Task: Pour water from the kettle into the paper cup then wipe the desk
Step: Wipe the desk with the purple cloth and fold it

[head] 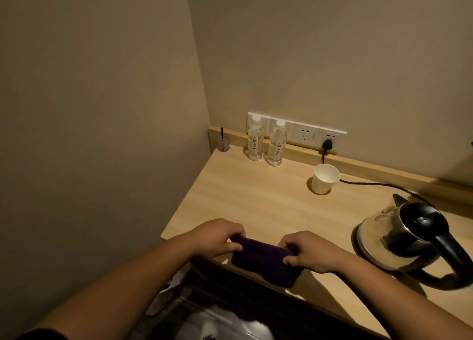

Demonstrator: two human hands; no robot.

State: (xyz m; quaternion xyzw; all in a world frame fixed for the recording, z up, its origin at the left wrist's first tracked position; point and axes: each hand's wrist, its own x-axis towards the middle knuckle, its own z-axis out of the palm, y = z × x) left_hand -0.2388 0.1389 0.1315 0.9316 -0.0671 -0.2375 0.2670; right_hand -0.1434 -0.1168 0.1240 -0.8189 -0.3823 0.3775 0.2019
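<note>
Wooden desk [256,199] at 6 o'clock: a dark cloth [266,260] is being gripped by left hand [217,237] and right hand [309,252].

A pale wooden desk [256,194] fills the corner. At its back edge stand two water bottles [266,145] side by side, with a small clear holder [223,144] to their left. A paper cup [324,178] sits mid-desk, a kettle [404,234] (on its base) at right, and a dark cloth [266,261] at the front edge.
</note>
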